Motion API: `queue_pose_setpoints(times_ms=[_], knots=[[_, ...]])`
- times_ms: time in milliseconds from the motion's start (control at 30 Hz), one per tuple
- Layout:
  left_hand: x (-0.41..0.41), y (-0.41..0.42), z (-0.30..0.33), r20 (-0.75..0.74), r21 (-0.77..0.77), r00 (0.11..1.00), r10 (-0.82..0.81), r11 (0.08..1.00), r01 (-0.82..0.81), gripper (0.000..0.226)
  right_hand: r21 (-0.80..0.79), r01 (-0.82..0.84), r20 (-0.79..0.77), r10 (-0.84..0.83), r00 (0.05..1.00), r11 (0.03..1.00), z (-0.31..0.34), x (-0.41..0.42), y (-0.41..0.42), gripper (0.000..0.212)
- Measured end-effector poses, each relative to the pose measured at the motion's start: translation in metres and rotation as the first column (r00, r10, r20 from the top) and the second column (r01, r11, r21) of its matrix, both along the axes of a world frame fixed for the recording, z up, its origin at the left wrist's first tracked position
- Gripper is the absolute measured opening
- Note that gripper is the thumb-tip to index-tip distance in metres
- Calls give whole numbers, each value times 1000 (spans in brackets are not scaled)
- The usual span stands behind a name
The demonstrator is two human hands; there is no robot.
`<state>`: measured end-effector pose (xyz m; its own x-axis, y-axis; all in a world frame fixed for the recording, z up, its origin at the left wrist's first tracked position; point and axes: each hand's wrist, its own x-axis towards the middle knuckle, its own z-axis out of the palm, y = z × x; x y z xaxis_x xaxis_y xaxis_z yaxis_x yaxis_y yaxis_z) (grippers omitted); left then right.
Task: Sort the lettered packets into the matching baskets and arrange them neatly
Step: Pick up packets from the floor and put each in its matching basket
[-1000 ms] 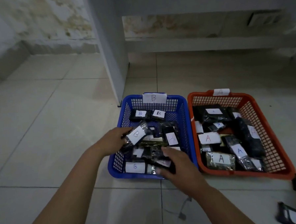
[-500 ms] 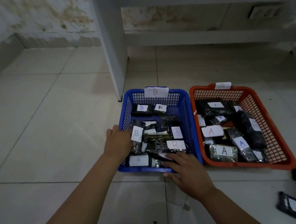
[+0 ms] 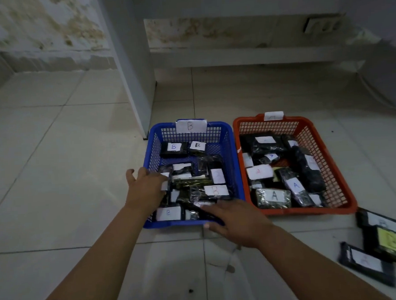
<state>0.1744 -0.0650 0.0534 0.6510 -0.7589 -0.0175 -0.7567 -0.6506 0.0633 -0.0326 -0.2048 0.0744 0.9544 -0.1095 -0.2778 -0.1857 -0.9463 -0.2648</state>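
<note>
A blue basket tagged B holds several dark packets with white B labels, lying untidily. Beside it on the right, an orange basket with a white tag holds several packets labelled A. My left hand reaches over the blue basket's left wall. Its fingers rest on a packet standing against that wall, and the thumb is spread outside. My right hand lies at the basket's front rim, with straight fingers on the front packets and the thumb at the rim's outer edge.
Three loose packets lie on the tiled floor at the right: one near the orange basket's corner, a yellow-labelled one, and one closer to me. A white cabinet panel stands behind the blue basket. Open floor stretches to the left.
My left hand has lowered the B packet it held down against the blue basket's left wall. My right hand has slid back from among the packets to the front rim.
</note>
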Motion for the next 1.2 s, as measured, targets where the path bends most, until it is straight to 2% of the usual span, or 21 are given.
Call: queue_pose_setpoints(times_ms=[67,167,267,333,433,533,667,800,1000,1100,1200], knots=[[-14,-19,16,-33,-119,998,-62,991,58,21,-53,11,125,-4,992,999,21,-15,-13,48],[-53,-62,55,-248,-383,939,-237,914,130,13,-42,48,200,-38,979,998,46,-64,-41,32],[-111,-117,89,-244,-457,861,-446,836,304,11,40,289,241,-290,926,956,50,-144,-71,27],[-159,-154,100,-246,-453,779,-577,779,434,11,164,536,217,-560,799,828,38,-201,-88,23],[-236,-200,94,-270,-381,654,-707,702,602,13,272,805,116,-848,517,528,12,-276,-115,21],[-296,-237,66,-344,-284,594,-727,684,672,13,251,894,106,-929,355,370,-3,-321,-148,23],[-347,-260,29,-473,-308,615,-630,773,555,25,334,900,168,-957,236,281,-14,-343,-185,24],[-369,-272,-9,-497,-263,644,-582,808,527,50,337,888,172,-948,270,314,-35,-350,-207,27],[-391,-288,-51,-544,-195,647,-535,830,522,90,190,835,245,-849,469,516,-55,-352,-239,45],[-395,-292,-60,-518,-188,661,-542,827,531,90,148,774,179,-786,591,616,-60,-346,-254,58],[-387,-293,-53,-520,-198,677,-521,844,498,81,123,731,80,-741,666,671,-68,-336,-261,71]])
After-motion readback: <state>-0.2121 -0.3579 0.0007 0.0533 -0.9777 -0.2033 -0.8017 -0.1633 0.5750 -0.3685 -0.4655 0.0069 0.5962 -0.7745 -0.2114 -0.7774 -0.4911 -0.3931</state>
